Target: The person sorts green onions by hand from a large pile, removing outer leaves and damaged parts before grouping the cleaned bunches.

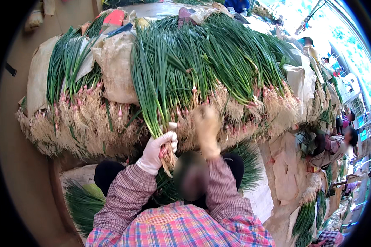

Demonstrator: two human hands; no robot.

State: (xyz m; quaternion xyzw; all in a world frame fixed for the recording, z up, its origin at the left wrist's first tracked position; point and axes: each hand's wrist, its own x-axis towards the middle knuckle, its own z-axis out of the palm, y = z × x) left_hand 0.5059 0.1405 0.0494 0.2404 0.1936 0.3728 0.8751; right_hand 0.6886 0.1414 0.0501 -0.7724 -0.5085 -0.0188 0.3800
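My left hand [156, 151], in a white glove, is closed around a bunch of spring onions [154, 117]. Their long green leaves stretch away over the heap, and the pinkish bulbs and pale roots hang below my fingers. To its right, my right hand [207, 128], in a yellowish glove, is smeared by motion, so its fingers cannot be made out. It is in front of the roots of a big heap of spring onions [235, 61]. The heap lies with leaves pointing away and a thick fringe of roots [86, 123] toward me.
A beige sack [118, 68] lies over the heap's left part. More spring onions [84, 203] rest on the ground beside my legs, with a white sheet [261, 191] to the right. Several people sit farther right, including one person [334, 148] near other bundles [305, 220].
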